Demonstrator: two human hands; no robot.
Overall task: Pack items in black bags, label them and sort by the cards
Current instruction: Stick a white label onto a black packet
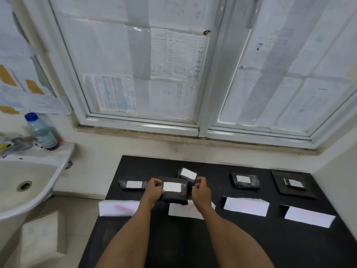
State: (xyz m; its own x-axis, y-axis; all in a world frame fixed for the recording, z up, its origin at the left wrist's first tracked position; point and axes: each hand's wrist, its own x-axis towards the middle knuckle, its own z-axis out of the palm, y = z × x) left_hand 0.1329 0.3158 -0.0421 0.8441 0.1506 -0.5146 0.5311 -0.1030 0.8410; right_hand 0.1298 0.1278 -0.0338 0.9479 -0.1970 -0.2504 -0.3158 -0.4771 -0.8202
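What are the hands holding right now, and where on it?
One labelled black bag: left hand grips its left end, right hand pinches its right end.

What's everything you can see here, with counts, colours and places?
Table: one, black, centre and right.
Black bags: five, black with white labels, far side of the table; one held.
Cards: four, white with pink writing, row nearer the person.
Sink: one, white, left.
Bottle: one, clear with blue cap, sink ledge.
Window: one, white frame, panes papered over.
Left hand, right hand: two, gripping the ends of the held bag.
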